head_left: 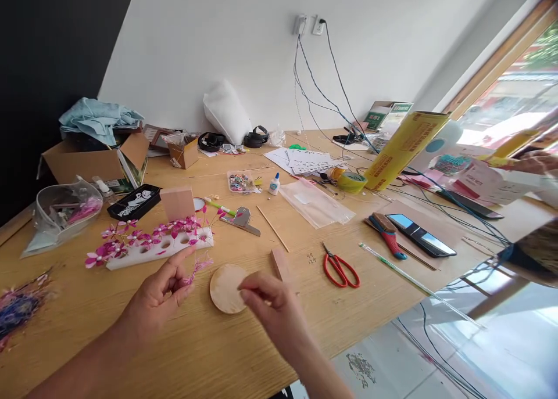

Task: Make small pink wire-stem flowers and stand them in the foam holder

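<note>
My left hand (pixel 163 288) is curled around a small bundle of pink thread (pixel 201 265), with the forefinger stretched beside it. My right hand (pixel 272 306) is closed in a pinch over the right edge of a round wooden disc (pixel 226 288); whatever lies between its fingertips is too small to make out. Just beyond my left hand, a white block with holes (pixel 150 255) lies on the table, and magenta wire-stemmed flowers (pixel 135 236) spread along it. A short wooden block (pixel 281 265) is beyond my right hand.
Red-handled scissors (pixel 340 269), a brush (pixel 387 235) and a phone (pixel 421 234) lie to the right. A thin stick (pixel 272 229), metal clip (pixel 242 220) and glue bottle (pixel 274 184) are farther back. Another person's hand (pixel 534 162) shows at far right.
</note>
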Motion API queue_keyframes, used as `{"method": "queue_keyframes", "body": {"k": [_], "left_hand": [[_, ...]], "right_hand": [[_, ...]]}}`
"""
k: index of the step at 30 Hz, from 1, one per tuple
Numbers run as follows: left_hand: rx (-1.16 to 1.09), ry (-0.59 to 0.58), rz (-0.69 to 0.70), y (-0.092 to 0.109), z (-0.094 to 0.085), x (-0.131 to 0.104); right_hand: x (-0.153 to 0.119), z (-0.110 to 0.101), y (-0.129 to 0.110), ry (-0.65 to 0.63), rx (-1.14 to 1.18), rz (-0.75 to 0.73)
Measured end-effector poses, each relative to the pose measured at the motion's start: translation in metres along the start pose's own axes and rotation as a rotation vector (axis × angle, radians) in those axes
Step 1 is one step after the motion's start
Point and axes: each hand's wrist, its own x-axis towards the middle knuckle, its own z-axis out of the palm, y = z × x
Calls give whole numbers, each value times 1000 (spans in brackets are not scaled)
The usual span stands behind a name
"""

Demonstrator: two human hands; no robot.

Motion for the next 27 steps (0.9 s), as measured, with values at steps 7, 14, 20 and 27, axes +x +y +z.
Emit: {"method": "queue_keyframes", "body": {"k": [7,14,20,27], "left_hand": [[-34,132,0,-5,19,7],[-58,179,47,-14,24,12],[164,285,224,-24,23,13],[342,349,381,-26,23,15]], "right_hand": [[22,54,-4,-99,641,337],[26,62,-4,-81,783,427],[36,68,-5,-113,936,490],[44,77,-1,-125,1041,547]]}}
